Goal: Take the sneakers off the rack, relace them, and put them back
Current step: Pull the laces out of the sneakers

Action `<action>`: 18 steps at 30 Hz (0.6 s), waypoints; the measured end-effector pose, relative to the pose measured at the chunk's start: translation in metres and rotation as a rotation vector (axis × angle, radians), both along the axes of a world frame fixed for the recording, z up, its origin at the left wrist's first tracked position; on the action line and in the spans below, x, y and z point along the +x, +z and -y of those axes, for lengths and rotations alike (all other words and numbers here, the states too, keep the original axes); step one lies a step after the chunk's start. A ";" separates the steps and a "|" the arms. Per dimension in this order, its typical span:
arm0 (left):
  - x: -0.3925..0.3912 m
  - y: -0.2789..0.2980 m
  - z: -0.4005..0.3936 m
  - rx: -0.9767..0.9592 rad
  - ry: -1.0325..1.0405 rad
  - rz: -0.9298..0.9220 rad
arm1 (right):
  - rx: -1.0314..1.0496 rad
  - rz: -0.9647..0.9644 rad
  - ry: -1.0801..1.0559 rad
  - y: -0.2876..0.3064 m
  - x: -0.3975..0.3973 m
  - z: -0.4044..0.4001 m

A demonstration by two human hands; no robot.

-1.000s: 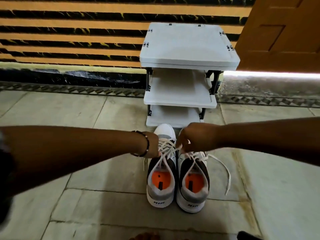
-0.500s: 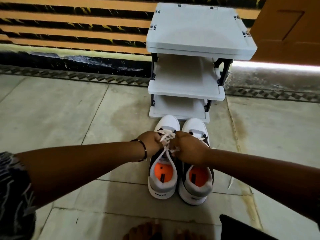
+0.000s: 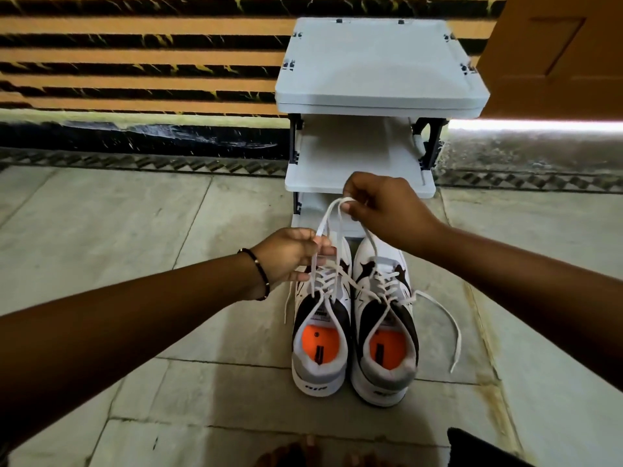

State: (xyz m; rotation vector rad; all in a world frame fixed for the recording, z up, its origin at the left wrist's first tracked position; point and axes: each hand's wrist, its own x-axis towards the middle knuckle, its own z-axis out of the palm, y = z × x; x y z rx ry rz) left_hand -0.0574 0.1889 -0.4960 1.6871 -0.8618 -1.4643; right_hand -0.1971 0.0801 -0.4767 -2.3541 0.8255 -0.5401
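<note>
Two white, grey and black sneakers with orange insoles stand side by side on the floor, heels toward me: the left sneaker [image 3: 320, 335] and the right sneaker [image 3: 386, 345]. The left sneaker's white lace [image 3: 332, 214] is pulled up into a tall loop. My right hand [image 3: 381, 205] pinches the top of that loop, raised over the toes. My left hand [image 3: 291, 256] pinches the lace lower down, just above the left sneaker's toe. The right sneaker's lace [image 3: 445, 318] trails loose over the floor. The white shoe rack [image 3: 381, 72] stands just behind, its shelves bare.
The rack stands against a striped orange and black wall [image 3: 135, 55]. A brown wooden door [image 3: 556, 55] is at the upper right. Stone floor tiles [image 3: 101, 230] surround the sneakers. Bare toes [image 3: 303, 453] and a dark cloth [image 3: 485, 449] show at the bottom edge.
My right hand has risen away from the shoe, drawing the left sneaker's lace up into a long loop. My left hand stays low by the toe. The hands were close together before.
</note>
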 end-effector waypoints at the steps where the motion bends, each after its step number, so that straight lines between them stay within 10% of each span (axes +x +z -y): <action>1: -0.003 0.001 0.002 -0.006 -0.043 0.000 | 0.027 0.042 0.005 0.004 0.004 -0.001; 9: -0.001 0.005 -0.003 -0.147 -0.168 0.170 | 0.239 0.067 -0.125 0.013 0.007 0.009; 14: 0.011 0.012 0.004 -0.256 -0.051 0.260 | -0.056 -0.059 -0.159 0.010 -0.003 0.006; 18: 0.011 0.024 0.011 -0.305 0.032 0.243 | 0.473 -0.301 0.105 0.008 0.005 -0.013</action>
